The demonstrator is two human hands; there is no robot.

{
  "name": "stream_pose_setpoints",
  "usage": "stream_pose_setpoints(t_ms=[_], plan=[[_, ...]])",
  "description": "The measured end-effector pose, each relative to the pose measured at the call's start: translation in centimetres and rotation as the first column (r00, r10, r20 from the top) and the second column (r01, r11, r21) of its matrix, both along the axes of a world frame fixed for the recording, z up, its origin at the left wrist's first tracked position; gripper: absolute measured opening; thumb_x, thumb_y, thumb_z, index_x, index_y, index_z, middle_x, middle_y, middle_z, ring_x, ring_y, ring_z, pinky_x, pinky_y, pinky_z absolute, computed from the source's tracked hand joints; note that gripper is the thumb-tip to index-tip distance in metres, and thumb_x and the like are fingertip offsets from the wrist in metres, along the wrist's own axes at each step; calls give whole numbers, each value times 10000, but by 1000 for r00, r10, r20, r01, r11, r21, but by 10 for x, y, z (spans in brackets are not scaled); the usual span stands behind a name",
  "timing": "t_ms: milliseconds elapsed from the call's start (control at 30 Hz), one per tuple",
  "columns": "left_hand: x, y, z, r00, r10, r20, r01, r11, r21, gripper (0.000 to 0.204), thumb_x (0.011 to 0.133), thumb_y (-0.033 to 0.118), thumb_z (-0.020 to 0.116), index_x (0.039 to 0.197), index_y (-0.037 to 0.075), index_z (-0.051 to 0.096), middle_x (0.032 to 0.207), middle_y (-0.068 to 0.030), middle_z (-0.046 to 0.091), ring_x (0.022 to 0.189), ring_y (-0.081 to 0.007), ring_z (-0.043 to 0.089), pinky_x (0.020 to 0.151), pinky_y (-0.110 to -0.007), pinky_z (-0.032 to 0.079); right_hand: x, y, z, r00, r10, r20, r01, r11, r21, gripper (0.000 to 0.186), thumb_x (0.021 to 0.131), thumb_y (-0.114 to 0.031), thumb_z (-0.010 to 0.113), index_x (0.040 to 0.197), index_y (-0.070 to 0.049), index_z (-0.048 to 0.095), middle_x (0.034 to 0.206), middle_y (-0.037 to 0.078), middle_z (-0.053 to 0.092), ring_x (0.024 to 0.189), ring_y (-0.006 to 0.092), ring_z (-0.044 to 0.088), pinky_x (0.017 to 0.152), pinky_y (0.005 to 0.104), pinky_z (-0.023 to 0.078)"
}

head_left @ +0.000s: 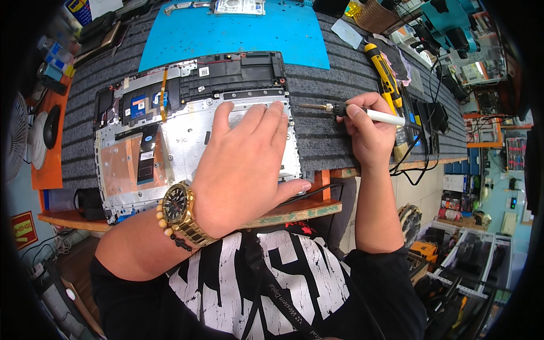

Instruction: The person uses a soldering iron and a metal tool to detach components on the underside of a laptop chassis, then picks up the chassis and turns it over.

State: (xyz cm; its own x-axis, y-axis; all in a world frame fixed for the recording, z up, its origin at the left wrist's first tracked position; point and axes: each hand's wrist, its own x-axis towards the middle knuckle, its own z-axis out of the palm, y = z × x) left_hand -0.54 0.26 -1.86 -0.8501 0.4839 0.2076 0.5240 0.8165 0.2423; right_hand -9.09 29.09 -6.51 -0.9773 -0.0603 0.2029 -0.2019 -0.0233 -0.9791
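Note:
An opened laptop chassis lies on a grey ribbed mat, its silver inner plate, copper foil patch and black upper section exposed. My left hand rests flat on its right half, fingers spread, thumb at the bench edge; a gold watch and bead bracelet sit on that wrist. My right hand grips a soldering iron with a white handle and black collar. Its metal tip points left, just off the chassis's right edge and above the mat.
A blue work mat lies behind the chassis with a hard drive on its far edge. A yellow-and-black screwdriver and cables lie to the right. The wooden bench edge runs under my left wrist. Cluttered shelves stand right.

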Motion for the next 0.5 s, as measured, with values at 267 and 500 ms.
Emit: stream_pose_setpoints(t_ms=[267,500], plan=[[-1,0,0,1000,-6,7,6,1000,-4,1056,960,721,838,1574,-119,651,1650,-232,655,1541,-371,591,1317,-679,363,1,0,1,1000,25,-10,-25,998,55,113,1039,-57,859,1113,-10,789,881,45,798,733,72,680,671,245,513],[-1,0,0,1000,-5,5,5,1000,0,1053,958,724,840,1568,-115,660,1656,-232,656,1540,-370,599,1319,-681,365,0,-1,0,1000,12,-17,-12,1000,-8,115,1036,-58,867,1113,-13,794,866,29,784,723,72,683,672,245,529]])
